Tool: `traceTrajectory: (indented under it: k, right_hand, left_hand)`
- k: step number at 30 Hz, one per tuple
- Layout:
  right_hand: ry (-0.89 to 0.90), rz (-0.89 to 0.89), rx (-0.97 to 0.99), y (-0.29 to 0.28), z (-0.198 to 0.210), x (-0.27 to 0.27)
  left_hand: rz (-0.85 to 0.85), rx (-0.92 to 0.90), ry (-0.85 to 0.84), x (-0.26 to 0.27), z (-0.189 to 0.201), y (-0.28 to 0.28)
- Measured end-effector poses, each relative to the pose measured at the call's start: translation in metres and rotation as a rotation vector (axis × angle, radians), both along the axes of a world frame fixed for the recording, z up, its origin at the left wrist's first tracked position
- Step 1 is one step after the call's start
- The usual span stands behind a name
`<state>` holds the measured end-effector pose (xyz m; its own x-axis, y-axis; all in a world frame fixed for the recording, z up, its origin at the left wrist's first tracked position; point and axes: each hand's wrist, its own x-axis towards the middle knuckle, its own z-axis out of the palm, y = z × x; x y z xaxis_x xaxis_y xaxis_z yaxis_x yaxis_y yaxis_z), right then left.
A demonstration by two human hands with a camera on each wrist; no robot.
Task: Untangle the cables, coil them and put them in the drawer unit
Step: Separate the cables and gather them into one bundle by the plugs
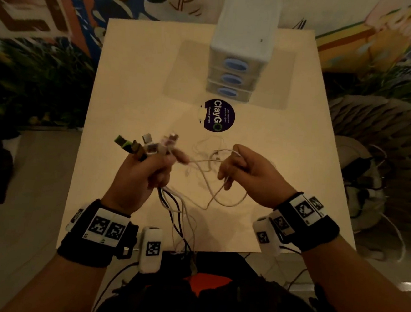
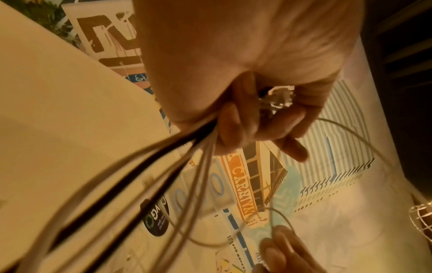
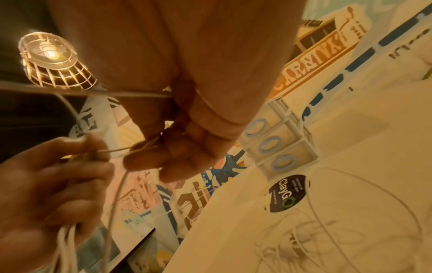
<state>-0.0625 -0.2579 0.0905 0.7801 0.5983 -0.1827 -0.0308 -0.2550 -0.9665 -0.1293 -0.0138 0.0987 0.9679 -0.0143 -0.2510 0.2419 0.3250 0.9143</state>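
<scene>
My left hand (image 1: 149,165) grips a bunch of cables (image 1: 177,210) just below their plugs (image 1: 148,144), which fan out above the fist; black and white strands hang down past the table's near edge. In the left wrist view the strands (image 2: 163,166) stream out from the curled fingers (image 2: 236,125). My right hand (image 1: 245,174) pinches one thin white cable (image 1: 220,197) that loops between both hands; its fingers (image 3: 177,151) curl round that cable (image 3: 131,94). The white drawer unit (image 1: 240,57), three drawers with blue oval handles, stands shut at the table's far side.
The cream table (image 1: 136,80) carries a round dark "ClayGo" sticker (image 1: 218,116) in front of the unit. A loose tangle of thin white cable (image 1: 208,143) lies on the table beyond my hands. Painted walls and plants surround the table. A caged lamp (image 3: 51,59) hangs overhead.
</scene>
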Motion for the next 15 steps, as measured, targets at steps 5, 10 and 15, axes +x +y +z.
traceTrajectory:
  k: [5,10,15]
  right_hand:
    - [-0.21,-0.14,0.054,-0.009,0.008,0.004]
    - [-0.477,-0.079,-0.133,-0.008,0.034,0.001]
    - [-0.665,0.125,-0.325,-0.002,0.045,-0.012]
  left_hand:
    - [-0.265,0.112,-0.004,-0.007,0.005,0.003]
    - [0.039,0.253,0.091,0.007,0.005,-0.011]
    - [0.254,0.131,0.186,0.024,0.015,-0.009]
